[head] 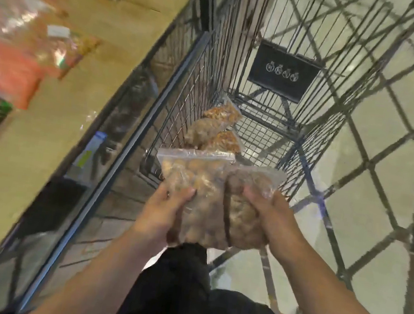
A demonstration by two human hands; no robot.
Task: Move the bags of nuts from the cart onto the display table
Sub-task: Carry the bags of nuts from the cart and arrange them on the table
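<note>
Surface (pixel 56 116) left of hands: blurred packets (pixel 10 62) on it. Cart (pixel 190 94) ahead: few bags (pixel 217 131) left inside. We hold two more at near cart end: left hand (pixel 162 211) grips pale bag (pixel 197 179), right hand (pixel 274 218) grips brown bag (pixel 246 209). We judge task partway.

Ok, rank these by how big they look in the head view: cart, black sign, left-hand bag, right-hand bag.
1. cart
2. left-hand bag
3. right-hand bag and black sign: about alike here. The sign sits farther from the camera, so I won't rank them.
</note>
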